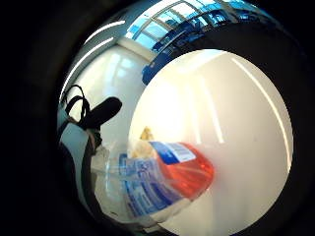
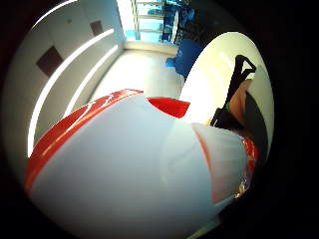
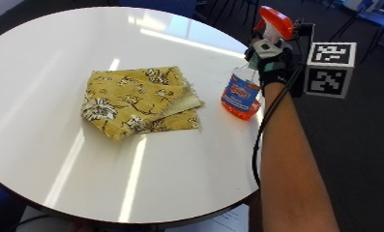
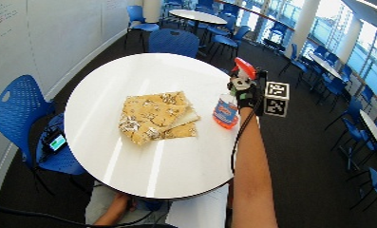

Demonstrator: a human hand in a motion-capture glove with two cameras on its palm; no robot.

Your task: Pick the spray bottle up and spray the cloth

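Spray bottle [image 3: 243,94] first: clear body, orange liquid in its lower part, blue and white label, orange trigger head [image 3: 276,21] on top. It stands upright at the edge of the round white table [image 3: 63,145], and the outside view cannot settle whether its base touches the tabletop or sits just above it. The gloved right hand [image 3: 272,60] is wrapped around the bottle's neck, just under the trigger head, fingers curled round it; so the grip is closed on the bottle. The forearm runs back from the hand, off the table's rim.

Out from the grip, across the tabletop, lies the cloth [image 3: 140,101]: yellow, with a pale flower print, folded into a rough square with a lighter inner layer showing at the edge nearest the bottle. Cloth and bottle are near each other but apart, bare white table between them.

From the little finger side of the palm, the bottle's body [image 1: 162,179] hangs close below the hand, label and orange liquid plain to see, with the white tabletop [image 1: 236,128] beyond it. From the thumb side, the white and orange sprayer head [image 2: 124,169] fills nearly everything, right against the palm.

Blue chairs [image 4: 23,114] stand around the table in the wide view, and more tables and chairs further back.
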